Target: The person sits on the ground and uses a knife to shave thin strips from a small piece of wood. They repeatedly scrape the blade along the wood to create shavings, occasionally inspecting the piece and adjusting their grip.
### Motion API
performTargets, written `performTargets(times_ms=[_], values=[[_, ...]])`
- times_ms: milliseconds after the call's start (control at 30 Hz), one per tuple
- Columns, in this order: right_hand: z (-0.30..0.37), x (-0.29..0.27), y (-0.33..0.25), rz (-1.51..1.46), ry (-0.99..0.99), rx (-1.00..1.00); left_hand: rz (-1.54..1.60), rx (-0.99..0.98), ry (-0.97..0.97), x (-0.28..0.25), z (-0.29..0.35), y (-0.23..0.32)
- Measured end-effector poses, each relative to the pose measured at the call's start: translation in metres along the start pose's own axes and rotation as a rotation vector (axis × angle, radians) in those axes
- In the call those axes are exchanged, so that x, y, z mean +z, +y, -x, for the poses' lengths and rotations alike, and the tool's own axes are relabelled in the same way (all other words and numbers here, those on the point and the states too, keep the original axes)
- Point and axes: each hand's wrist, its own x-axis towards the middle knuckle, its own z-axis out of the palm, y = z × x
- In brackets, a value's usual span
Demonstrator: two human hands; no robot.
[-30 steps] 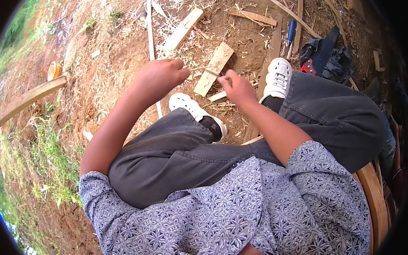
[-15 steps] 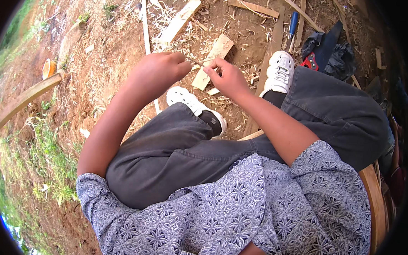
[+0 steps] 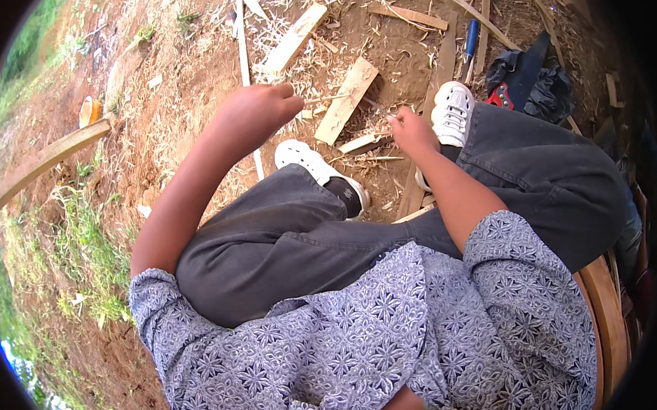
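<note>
One thin stick (image 3: 326,99) juts toward 3 o'clock from the left hand (image 3: 267,107), which is closed round it; in view, the stick's tip overlaps a pale board (image 3: 340,117). The right hand (image 3: 414,129) pinches a slim item (image 3: 377,107), too small to identify, aimed toward 10 o'clock. At 1 o'clock from that hand lies a blue-handled tool (image 3: 471,39).

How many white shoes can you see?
2. One white shoe is below and right of the left hand; the other white shoe is above and right of the right hand. Neither is fully hidden.
</note>
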Motion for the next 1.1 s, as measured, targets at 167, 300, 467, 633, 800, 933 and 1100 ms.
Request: performTargets(times_ms=[167, 300, 467, 633, 800, 933, 1100], values=[[0.018, 0.006, -0.059, -0.368, 0.118, -0.308, 0.004, 0.024, 0.022, 0.0, -0.004, 0.0], [0.036, 0.004, -0.098, -0.343, -0.023, -0.336, 0.033, 0.047, 0.054, 0.0, -0.007, 0.0], [0.039, -0.009, -0.095, -0.2, 0.0, -0.315, 0.045, 0.055, 0.063, 0.001, -0.005, 0.004], [-0.014, 0.016, 0.004, -0.07, 0.123, -0.04, 0.021, 0.055, 0.069, 0.002, -0.008, 0.0], [0.009, 0.013, -0.067, -0.381, 0.154, -0.341, 0.006, 0.068, 0.08, 0.001, -0.01, 0.002], [0.023, 0.016, -0.082, -0.339, 0.072, -0.401, 0.026, 0.051, 0.084, 0.003, -0.008, 0.004], [0.015, 0.009, -0.057, -0.133, 0.084, -0.29, 0.013, 0.01, 0.0, -0.001, -0.008, 0.004]])
